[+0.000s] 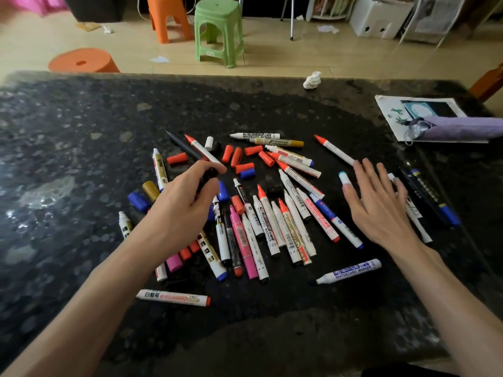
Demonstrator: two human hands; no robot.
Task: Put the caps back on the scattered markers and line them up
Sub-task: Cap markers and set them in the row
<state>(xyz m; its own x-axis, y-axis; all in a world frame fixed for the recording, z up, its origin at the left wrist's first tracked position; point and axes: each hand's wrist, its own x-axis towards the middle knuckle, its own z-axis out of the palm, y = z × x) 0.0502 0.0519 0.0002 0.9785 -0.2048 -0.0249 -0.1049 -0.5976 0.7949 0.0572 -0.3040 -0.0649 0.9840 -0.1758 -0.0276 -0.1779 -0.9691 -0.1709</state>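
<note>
Over the marker pile's (266,221) left edge, the left hand (187,202) is pinching what seems a black cap (208,176); the right hand (381,205) is hovering spread over its right edge. Capping is only beginning, needing a matching marker next.

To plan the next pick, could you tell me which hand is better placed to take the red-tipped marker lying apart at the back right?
The right hand: it is open, with its fingertips beside the end of that marker. The left hand grips a black item and is farther away.
</note>
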